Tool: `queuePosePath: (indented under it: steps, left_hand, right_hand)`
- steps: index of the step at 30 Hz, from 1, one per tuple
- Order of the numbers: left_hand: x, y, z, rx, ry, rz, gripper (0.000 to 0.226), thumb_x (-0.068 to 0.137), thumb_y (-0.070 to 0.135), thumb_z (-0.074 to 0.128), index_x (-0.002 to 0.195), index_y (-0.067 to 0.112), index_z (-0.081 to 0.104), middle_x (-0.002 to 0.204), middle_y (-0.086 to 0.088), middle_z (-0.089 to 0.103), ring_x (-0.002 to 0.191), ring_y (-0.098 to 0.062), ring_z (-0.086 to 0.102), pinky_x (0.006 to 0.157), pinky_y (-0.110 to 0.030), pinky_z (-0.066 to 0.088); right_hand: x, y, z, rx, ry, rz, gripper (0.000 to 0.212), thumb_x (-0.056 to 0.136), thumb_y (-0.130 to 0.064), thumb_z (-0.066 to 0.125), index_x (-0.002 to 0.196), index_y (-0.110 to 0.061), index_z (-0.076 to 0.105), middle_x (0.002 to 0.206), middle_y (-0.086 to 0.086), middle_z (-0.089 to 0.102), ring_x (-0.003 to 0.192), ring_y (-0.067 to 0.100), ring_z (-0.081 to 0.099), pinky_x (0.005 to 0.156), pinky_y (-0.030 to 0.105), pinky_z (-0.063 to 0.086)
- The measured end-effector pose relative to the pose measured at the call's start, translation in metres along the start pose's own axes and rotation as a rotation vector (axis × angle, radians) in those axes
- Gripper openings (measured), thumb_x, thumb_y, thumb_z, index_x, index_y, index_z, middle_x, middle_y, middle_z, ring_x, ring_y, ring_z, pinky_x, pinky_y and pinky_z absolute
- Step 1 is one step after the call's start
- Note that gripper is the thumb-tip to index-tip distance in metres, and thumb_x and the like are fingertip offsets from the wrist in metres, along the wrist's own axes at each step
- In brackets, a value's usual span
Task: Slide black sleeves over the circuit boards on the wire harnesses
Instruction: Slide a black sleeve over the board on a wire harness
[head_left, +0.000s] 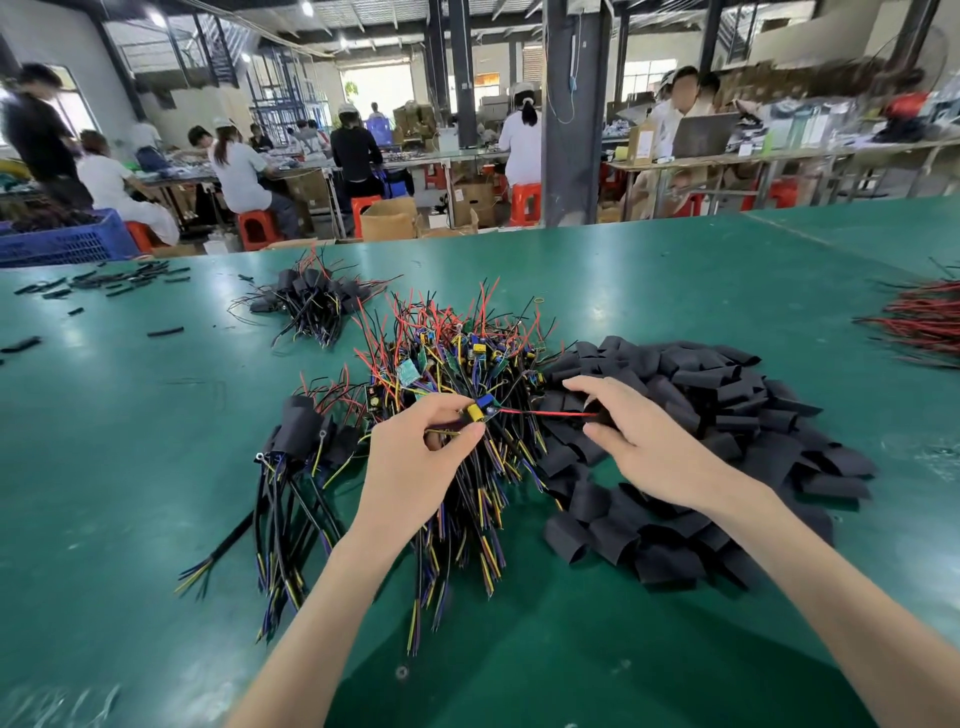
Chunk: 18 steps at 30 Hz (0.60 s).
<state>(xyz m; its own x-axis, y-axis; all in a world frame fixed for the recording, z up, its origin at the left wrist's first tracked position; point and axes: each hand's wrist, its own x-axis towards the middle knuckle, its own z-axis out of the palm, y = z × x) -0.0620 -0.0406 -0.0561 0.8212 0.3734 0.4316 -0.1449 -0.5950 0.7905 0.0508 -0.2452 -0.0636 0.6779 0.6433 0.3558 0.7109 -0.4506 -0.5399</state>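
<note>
My left hand (415, 457) pinches a small circuit board (480, 410) with a yellow and a blue part, held above the big pile of bare wire harnesses (457, 374). Red wires (550, 413) run from the board to the right. My right hand (644, 447) pinches their far end together with a black sleeve (602, 418), right over the heap of loose black sleeves (727, 431). To the left lies a small group of sleeved harnesses (301, 441).
A second bundle of sleeved harnesses (311, 301) lies farther back on the green table (130, 467). Short black tube pieces (124, 280) are scattered at the far left, and red wires (919, 322) lie at the right edge. People work at benches beyond.
</note>
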Motion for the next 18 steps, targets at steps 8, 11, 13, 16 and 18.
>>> queuePosePath:
  steps: [8,11,13,16,18]
  left_hand:
    - [0.000,-0.003,0.004,0.159,0.018,0.064,0.020,0.083,0.017,0.071,0.102,0.024,0.069,0.085,0.020,0.065,0.074,0.013,0.054,0.075,-0.018,0.043]
    - [-0.002,-0.003,0.004,0.171,0.017,0.102,0.021,0.082,0.018,0.072,0.102,0.025,0.070,0.085,0.018,0.065,0.066,0.016,0.047,0.071,-0.016,0.040]
    - [-0.004,-0.002,0.006,0.153,0.005,0.120,0.022,0.079,0.022,0.075,0.100,0.027,0.069,0.084,0.021,0.065,0.064,0.014,0.048,0.065,-0.009,0.038]
    - [-0.005,-0.002,0.010,0.139,-0.022,0.117,0.022,0.076,0.030,0.076,0.097,0.031,0.069,0.085,0.018,0.066,0.060,0.006,0.048,0.062,-0.008,0.037]
    - [-0.007,-0.002,0.014,0.134,-0.034,0.140,0.021,0.077,0.030,0.077,0.097,0.027,0.070,0.085,0.015,0.067,0.061,0.009,0.048,0.060,-0.007,0.035]
  right_hand:
    - [-0.002,-0.003,0.007,-0.252,0.040,0.009,0.057,0.093,-0.009,0.050,0.138,-0.030,0.023,0.102,-0.003,0.044,0.078,0.006,0.017,0.083,0.023,0.010]
    - [-0.002,-0.004,0.008,-0.392,0.056,-0.029,0.066,0.088,0.001,0.053,0.138,-0.029,0.024,0.101,-0.005,0.046,0.080,0.006,0.018,0.084,0.024,0.010]
    - [-0.003,-0.003,0.011,-0.516,0.064,-0.096,0.067,0.083,0.005,0.056,0.138,-0.022,0.029,0.103,-0.004,0.053,0.090,0.012,0.034,0.088,0.028,0.016]
    - [-0.006,-0.005,0.016,-0.648,0.056,-0.152,0.053,0.086,-0.001,0.053,0.135,-0.013,0.038,0.106,-0.001,0.056,0.099,0.023,0.049,0.095,0.032,0.019]
    - [-0.005,-0.010,0.020,-0.661,0.013,-0.171,0.050,0.092,-0.009,0.046,0.140,-0.013,0.031,0.111,0.000,0.052,0.104,0.023,0.047,0.097,0.032,0.020]
